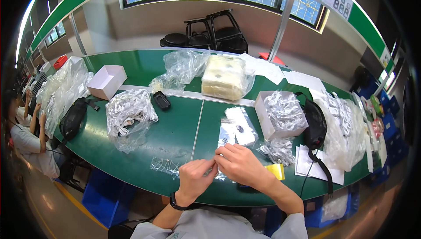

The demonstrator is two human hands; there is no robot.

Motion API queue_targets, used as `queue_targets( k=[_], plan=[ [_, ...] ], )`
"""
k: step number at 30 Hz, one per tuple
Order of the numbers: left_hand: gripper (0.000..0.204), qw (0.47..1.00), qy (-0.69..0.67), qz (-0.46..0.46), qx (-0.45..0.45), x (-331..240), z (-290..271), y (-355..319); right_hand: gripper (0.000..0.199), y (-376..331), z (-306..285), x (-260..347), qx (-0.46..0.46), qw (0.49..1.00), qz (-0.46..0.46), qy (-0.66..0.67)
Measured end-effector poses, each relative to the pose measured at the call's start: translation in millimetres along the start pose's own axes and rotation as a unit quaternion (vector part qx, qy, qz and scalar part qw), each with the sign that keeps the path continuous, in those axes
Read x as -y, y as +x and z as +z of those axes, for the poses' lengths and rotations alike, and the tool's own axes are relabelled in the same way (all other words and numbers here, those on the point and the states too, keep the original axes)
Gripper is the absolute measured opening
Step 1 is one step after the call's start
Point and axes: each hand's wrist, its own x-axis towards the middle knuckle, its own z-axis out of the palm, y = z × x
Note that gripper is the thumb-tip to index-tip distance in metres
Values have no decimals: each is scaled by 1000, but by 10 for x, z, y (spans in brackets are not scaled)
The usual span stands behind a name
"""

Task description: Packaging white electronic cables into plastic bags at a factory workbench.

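Above the table's near edge, my left hand (194, 178) and my right hand (239, 163) meet with fingertips pinched together. Whatever they pinch is too small or hidden to make out. Beside my left hand lie small clear plastic bags (165, 167), partly covered by that hand. Just beyond my right hand, clear bags with white contents (241, 127) lie flat. A yellow piece (275, 171) sits by my right wrist. To the right is a heap of bundled white cables (280, 150), next to a white box (268, 122) filled with more of them.
The green table (175, 136) also carries a white cable pile (130, 114), a black object (162, 101), a white box (106, 82), a plastic-wrapped stack (223, 77) and black pouches (315, 125). Another person (33, 138) works at far left. Black stools (210, 35) stand behind.
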Motion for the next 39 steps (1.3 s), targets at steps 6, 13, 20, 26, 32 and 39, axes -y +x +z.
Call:
queue_targets(
  k=[6, 13, 20, 26, 32, 39],
  plan=[
    [13, 999, -26, -11, -16, -20, 26, -47, 12, -32, 2, 39, -4, 1000, 10, -21],
    [11, 994, -93, -58, -28, -87, -32, -36, 15, -84, 68, 97, -139, 963, 147, 177],
    [8, 990, -114, -72, -44, -167, -187, -83, 6, -159, 75, -8, -271, 768, 365, 451],
    [6, 979, -117, -114, -118, -84, -582, -191, 10, -317, 190, -41, -327, 682, 409, 511],
    [7, 968, -51, -168, -180, 217, -819, -342, 13, -428, 753, 269, -215, 925, 292, 112],
    [7, 960, -32, -195, -200, 364, -919, -436, 11, -415, 1088, 409, -115, 953, 263, 101]
  ],
)
